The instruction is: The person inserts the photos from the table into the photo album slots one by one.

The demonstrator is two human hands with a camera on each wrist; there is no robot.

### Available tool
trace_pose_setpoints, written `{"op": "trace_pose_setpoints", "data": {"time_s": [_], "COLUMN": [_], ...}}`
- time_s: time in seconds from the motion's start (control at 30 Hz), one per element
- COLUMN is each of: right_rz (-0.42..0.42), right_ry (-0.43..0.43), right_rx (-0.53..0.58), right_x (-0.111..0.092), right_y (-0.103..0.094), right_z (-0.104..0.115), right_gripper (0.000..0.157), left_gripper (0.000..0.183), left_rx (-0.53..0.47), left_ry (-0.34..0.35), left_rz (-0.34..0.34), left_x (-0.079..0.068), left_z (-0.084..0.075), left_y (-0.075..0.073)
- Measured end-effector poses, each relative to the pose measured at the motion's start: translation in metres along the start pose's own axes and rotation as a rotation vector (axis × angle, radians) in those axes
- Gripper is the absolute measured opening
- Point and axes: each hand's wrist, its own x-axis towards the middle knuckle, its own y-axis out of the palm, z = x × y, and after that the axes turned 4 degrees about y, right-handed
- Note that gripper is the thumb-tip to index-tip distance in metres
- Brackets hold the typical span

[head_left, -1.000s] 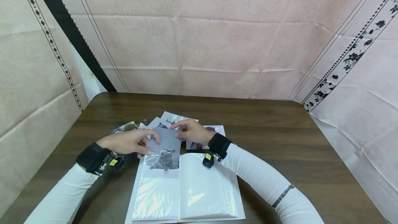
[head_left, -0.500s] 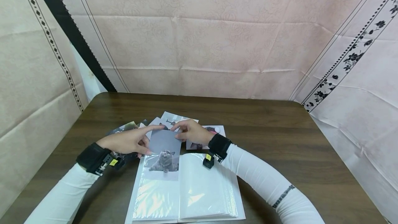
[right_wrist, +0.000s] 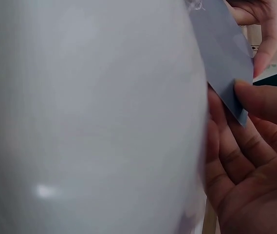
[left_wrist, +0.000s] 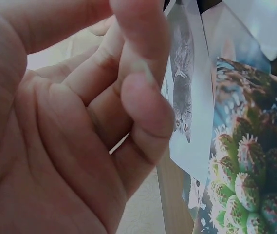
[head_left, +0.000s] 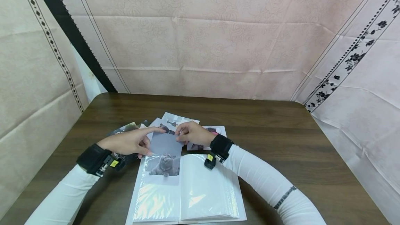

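A grey photo of a cat [head_left: 165, 145] has its lower part inside a clear pocket on the left page of an open white photo album [head_left: 209, 190]. My right hand [head_left: 195, 133] pinches the photo's upper right corner between thumb and fingers; the right wrist view shows this grip on the grey photo [right_wrist: 221, 44]. At the pocket's upper left corner, my left hand [head_left: 129, 141] pinches the page between thumb and a curled finger. Its index finger stretches across the photo's top edge. In the left wrist view the palm and curled fingers [left_wrist: 148, 102] hide the page.
Behind the album lie more photos: a white-edged one [head_left: 175, 117], one to the right [head_left: 222, 130], and a darker pile partly under the left hand. A cactus photo [left_wrist: 245, 165] shows in the left wrist view. The brown table [head_left: 265, 124] ends at patterned cloth.
The cat photo has slid a little farther down into the pocket. My left index finger has straightened over its top edge, and my right fingers have drawn in at its corner.
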Motion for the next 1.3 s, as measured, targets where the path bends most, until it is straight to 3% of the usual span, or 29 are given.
{"op": "trace_pose_setpoints", "data": {"time_s": [0.43, 1.3], "right_rz": [0.076, 0.124], "right_ry": [-0.003, 0.025], "right_rx": [0.031, 0.021], "right_x": [-0.0026, -0.0076], "right_y": [-0.0028, -0.0038], "right_z": [-0.0033, -0.0062], "right_gripper": [0.008, 0.01], "left_gripper": [0.069, 0.063], "left_rx": [0.036, 0.086], "left_ry": [0.011, 0.024], "left_rz": [0.01, 0.018], "left_x": [0.0006, 0.0011], "left_z": [0.0009, 0.0013], "left_y": [-0.0007, -0.0016]}}
